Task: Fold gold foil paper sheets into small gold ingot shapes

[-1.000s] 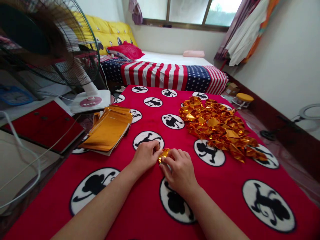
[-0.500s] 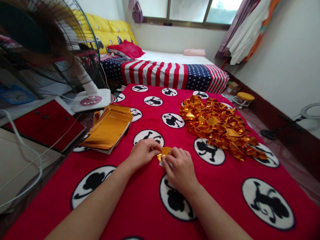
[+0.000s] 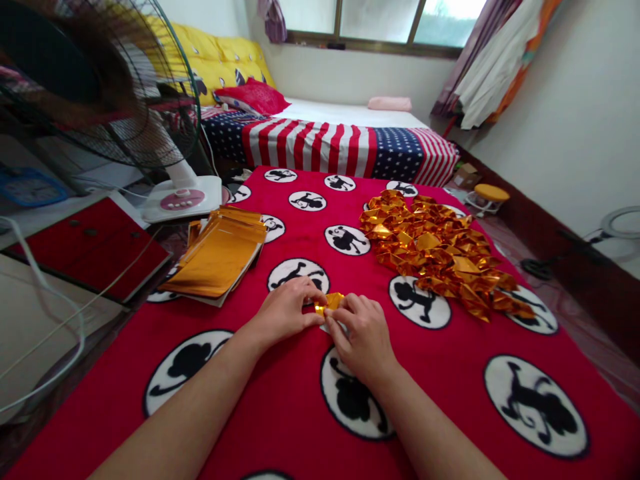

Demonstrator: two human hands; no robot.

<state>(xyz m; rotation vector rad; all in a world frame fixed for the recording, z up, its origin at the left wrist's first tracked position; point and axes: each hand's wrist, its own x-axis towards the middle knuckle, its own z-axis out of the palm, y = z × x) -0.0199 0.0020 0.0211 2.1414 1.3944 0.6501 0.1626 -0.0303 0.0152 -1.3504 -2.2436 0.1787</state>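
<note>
A small piece of gold foil paper [image 3: 330,302], partly folded, lies between my hands on the red cloth [image 3: 280,400] with its black-and-white monkey circles. My left hand [image 3: 290,307] pinches its left end, thumb and fingers close together. From the right, my right hand [image 3: 363,330] grips the same paper, the thumb pressing near its lower edge. The fingers cover much of the fold. To the left sits a stack of flat gold foil sheets [image 3: 220,260]. A heap of folded gold foil pieces [image 3: 440,250] is spread out on the right.
A spinning fan [image 3: 183,193] stands at the left, beside a red panel [image 3: 95,247] and a white cable [image 3: 75,333]. Beyond the cloth is a bed with a striped, starred cover [image 3: 315,143]. A yellow-topped stool [image 3: 491,193] stands at the far right.
The left thumb has moved down slightly to the lower left edge of the foil paper, and the white edge under it shows less. The right hand has barely moved.
</note>
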